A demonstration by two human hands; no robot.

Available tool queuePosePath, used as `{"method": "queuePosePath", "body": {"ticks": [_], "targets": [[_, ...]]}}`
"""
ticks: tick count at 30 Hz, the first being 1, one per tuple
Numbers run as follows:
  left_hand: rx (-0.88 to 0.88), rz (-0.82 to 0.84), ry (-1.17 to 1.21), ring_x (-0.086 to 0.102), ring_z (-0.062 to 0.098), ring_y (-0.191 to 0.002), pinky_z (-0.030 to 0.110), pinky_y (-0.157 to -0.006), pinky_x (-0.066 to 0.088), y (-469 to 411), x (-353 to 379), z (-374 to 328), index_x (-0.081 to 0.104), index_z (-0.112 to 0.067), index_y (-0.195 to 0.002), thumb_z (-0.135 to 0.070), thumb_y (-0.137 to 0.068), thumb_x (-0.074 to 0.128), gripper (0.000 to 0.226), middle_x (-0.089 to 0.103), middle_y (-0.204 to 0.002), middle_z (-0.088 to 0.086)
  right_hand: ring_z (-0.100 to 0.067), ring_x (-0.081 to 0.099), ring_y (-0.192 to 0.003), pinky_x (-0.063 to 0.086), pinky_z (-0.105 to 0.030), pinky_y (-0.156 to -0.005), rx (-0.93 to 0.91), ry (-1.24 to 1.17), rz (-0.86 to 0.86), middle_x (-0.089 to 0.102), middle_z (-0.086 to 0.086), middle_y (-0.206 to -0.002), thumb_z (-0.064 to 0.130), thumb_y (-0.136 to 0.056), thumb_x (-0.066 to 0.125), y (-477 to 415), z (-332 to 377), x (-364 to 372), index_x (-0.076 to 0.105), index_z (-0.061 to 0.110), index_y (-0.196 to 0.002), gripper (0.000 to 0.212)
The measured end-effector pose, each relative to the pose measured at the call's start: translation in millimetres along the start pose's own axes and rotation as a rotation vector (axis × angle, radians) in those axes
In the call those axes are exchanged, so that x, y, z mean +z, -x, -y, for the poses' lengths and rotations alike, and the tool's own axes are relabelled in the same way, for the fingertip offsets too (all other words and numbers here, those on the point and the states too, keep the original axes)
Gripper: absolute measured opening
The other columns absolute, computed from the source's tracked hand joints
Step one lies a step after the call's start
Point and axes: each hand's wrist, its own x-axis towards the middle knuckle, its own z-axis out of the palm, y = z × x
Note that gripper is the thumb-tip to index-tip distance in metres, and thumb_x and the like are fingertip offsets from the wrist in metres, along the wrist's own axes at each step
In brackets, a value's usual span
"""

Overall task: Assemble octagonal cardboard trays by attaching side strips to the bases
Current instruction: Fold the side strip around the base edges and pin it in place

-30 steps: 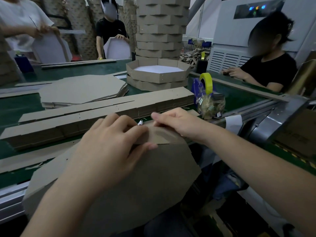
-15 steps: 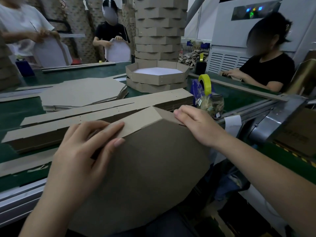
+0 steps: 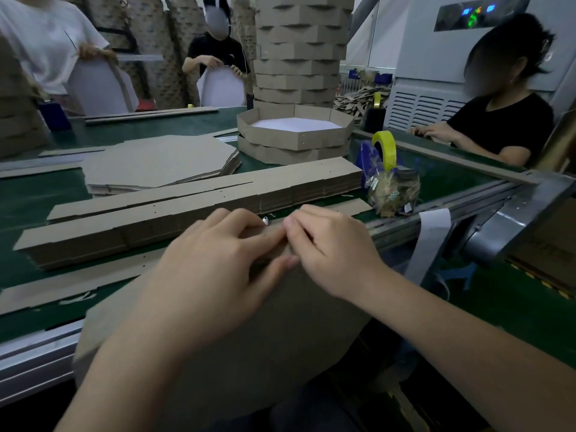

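Both hands meet at the top edge of the big cardboard base [image 3: 280, 338], which leans tilted against the near side of the tabletop [image 3: 37, 194], right in front of the person. The step in hand, as I judge it, is joining a folded strip [image 3: 268, 236] to this edge. To do it well, the strip should sit flush along the edge, with its fold falling on the corner of the base. The pressure should come from both sides together, so the joint does not slip or open. The left hand [image 3: 215, 269] lies over the edge with its fingers [image 3: 249, 244] almost straight on the strip and the thumb pressing from the near side, so it pinches the cardboard. The right hand [image 3: 330, 247] has its fingers [image 3: 300, 227] curled tight and pinches the same edge just beside the left ones; the two hands touch. How the strip is fastened is hidden under the fingers. A pile of spare strips [image 3: 187, 210] lies just behind.
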Motion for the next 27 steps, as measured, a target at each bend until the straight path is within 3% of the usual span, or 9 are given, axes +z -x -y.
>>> {"method": "queuePosePath", "body": {"ticks": [5, 9, 12, 16, 22, 27], "targets": [[-0.001, 0.030, -0.002, 0.059, 0.025, -0.092, 0.041, -0.071, 0.053, 3.0, 6.5, 4.2, 0.070, -0.027, -0.115, -0.056, -0.089, 0.037, 0.051, 0.064, -0.103, 0.001, -0.012, 0.058, -0.082, 0.047, -0.037, -0.074, 0.154, -0.244, 0.263, 0.065, 0.006, -0.084, 0.034, -0.098, 0.052, -4.0, -20.9, -9.4, 0.070, 0.022, -0.089, 0.023], [-0.028, 0.004, 0.021, 0.059, 0.022, -0.095, 0.037, -0.071, 0.052, 4.0, 7.1, 9.6, 0.070, -0.031, -0.115, -0.058, -0.089, 0.038, 0.049, 0.063, -0.104, -0.003, -0.010, 0.058, -0.080, 0.044, -0.034, -0.079, 0.281, -0.524, 0.313, 0.063, 0.005, -0.078, 0.024, -0.094, 0.061, -5.4, -35.5, -11.6, 0.067, 0.022, -0.081, 0.015], [-0.035, -0.010, 0.042, 0.058, 0.020, -0.097, 0.035, -0.072, 0.051, 5.3, 6.7, 11.8, 0.068, -0.032, -0.119, -0.058, -0.089, 0.037, 0.050, 0.063, -0.107, -0.005, -0.006, 0.057, -0.078, 0.045, -0.032, -0.078, 0.260, -0.534, 0.260, 0.062, 0.011, -0.076, 0.030, -0.092, 0.063, -6.1, -36.1, -9.8, 0.066, 0.024, -0.080, 0.014], [-0.049, -0.024, 0.105, 0.057, 0.019, -0.098, 0.039, -0.077, 0.052, 6.1, 7.0, 15.1, 0.066, -0.030, -0.122, -0.057, -0.088, 0.039, 0.051, 0.062, -0.110, -0.005, -0.007, 0.056, -0.079, 0.044, -0.027, -0.075, 0.163, -0.377, 0.167, 0.059, 0.009, -0.080, 0.042, -0.086, 0.056, -9.9, -34.7, -10.9, 0.067, 0.018, -0.079, 0.027], [-0.030, 0.028, 0.129, 0.056, 0.015, -0.098, 0.035, -0.074, 0.051, 5.1, 5.8, 17.9, 0.064, -0.038, -0.121, -0.059, -0.089, 0.036, 0.047, 0.061, -0.110, -0.009, 0.000, 0.049, -0.072, 0.036, -0.020, -0.068, 0.099, -0.345, 0.205, 0.051, 0.012, -0.073, 0.026, -0.098, 0.054, -2.1, -38.0, -2.0, 0.055, 0.026, -0.076, 0.022], [-0.005, 0.099, 0.089, 0.059, 0.017, -0.099, 0.036, -0.075, 0.051, -1.5, 2.6, 17.8, 0.065, -0.042, -0.119, -0.059, -0.089, 0.035, 0.046, 0.064, -0.112, -0.008, -0.004, 0.046, -0.069, 0.039, -0.030, -0.067, 0.071, -0.343, 0.221, 0.048, 0.010, -0.071, 0.035, -0.093, 0.045, -6.1, -35.9, -0.2, 0.047, 0.030, -0.071, 0.023]]}}
